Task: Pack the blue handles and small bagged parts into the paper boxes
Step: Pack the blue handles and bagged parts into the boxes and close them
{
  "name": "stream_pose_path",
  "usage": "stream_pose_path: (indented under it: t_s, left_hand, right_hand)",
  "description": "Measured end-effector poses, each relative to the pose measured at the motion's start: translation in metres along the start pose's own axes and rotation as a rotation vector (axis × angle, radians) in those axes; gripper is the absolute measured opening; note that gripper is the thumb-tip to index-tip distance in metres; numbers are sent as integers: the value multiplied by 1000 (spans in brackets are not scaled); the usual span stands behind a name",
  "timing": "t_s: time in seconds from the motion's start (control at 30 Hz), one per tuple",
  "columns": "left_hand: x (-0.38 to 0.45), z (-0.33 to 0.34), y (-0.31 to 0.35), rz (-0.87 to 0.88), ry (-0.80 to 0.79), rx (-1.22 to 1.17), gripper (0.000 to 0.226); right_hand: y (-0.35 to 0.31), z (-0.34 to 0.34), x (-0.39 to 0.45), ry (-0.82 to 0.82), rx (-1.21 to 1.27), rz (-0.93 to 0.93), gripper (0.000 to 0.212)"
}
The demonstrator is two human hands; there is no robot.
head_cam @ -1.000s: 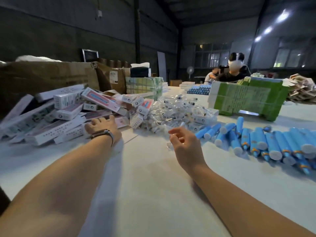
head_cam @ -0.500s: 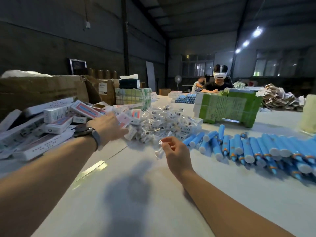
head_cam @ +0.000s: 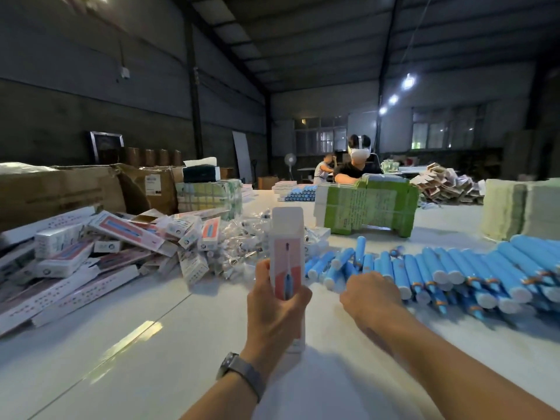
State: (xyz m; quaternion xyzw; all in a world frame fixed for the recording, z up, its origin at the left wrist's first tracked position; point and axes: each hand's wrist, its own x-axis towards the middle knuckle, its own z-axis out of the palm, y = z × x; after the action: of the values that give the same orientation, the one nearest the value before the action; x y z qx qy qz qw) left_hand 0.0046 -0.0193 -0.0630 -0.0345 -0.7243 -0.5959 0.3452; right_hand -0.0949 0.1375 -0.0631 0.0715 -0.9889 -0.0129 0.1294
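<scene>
My left hand (head_cam: 272, 310) grips a white and pink paper box (head_cam: 286, 234) and holds it upright over the middle of the table, top flap raised. My right hand (head_cam: 371, 295) is just right of it, knuckles towards me, fingers curled down at the near ends of the blue handles (head_cam: 454, 268). Its fingertips are hidden, so I cannot tell what it holds. The handles lie in a long row across the right of the table. A heap of small clear bagged parts (head_cam: 242, 237) lies behind the box. More paper boxes (head_cam: 91, 253) are piled at the left.
A green carton (head_cam: 366, 207) stands behind the handles, and a pale stack of flat sheets (head_cam: 521, 207) at the far right. Brown cardboard cartons (head_cam: 60, 189) line the left edge. Another person (head_cam: 354, 168) sits across the white table (head_cam: 151, 359).
My left hand has come from the box pile to the middle with a box held upright. My right hand has moved right from the bagged parts to the blue handles.
</scene>
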Motion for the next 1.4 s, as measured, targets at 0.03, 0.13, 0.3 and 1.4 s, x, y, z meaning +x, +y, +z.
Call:
stream_pose_path:
  t_s: [0.03,0.13,0.3,1.4]
  left_hand:
    - [-2,0,-4,29,-7,22,42]
    - [-3,-1,-9,100,-49,63,50]
    - [-4,-3,-9,96,-67,29,50]
    - [-3,2,-8,175,-19,222,54]
  right_hand:
    - [-3,-2,1,27,4,-5,29]
    - [-9,-7,3,108,45,-21,25]
    - [-4,-8,5,37,125,-4,26]
    - [-23,-123,-38,685,1156,-423,87]
